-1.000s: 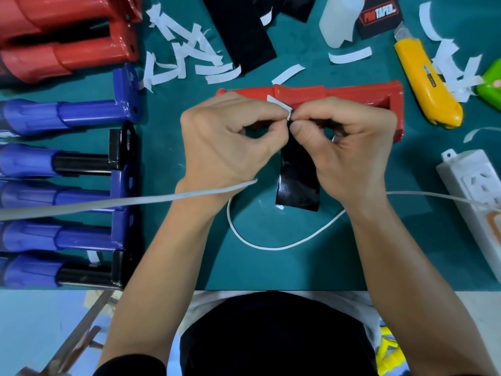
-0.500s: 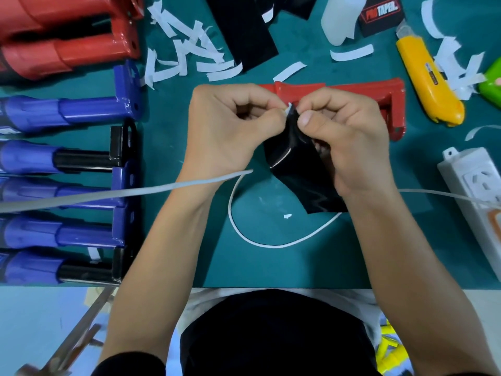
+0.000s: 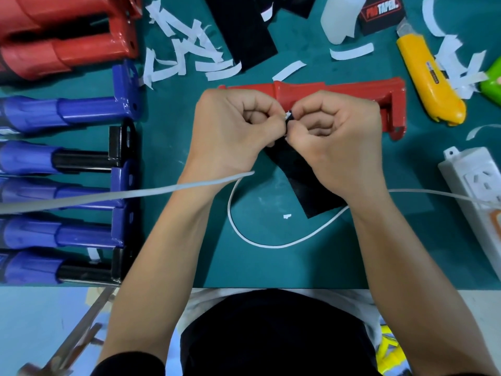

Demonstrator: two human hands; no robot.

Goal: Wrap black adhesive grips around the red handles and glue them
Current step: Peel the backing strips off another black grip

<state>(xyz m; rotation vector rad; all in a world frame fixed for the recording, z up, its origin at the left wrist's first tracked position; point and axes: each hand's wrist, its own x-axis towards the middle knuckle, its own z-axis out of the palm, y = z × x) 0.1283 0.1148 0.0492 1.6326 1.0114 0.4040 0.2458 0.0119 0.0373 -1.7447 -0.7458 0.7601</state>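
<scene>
Nearest us, below centre, the white cable (image 3: 271, 244) loops past the lower edge of the black adhesive grip (image 3: 306, 185), which slants down from our left hand (image 3: 230, 134) and right hand (image 3: 341, 142). Both pinch its top corner with curled fingers, seemingly picking the white backing loose. Just behind the knuckles lies the red handle (image 3: 339, 90), bare, so wrapping and gluing remain. Peeled backing strips (image 3: 187, 55) litter the upper left.

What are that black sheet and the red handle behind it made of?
The thin black sheet pinched by left hand and right hand looks like flexible vinyl or rubbery film: it droops. The long red handle looks like moulded plastic, by its sheen; possibly painted metal.
</scene>
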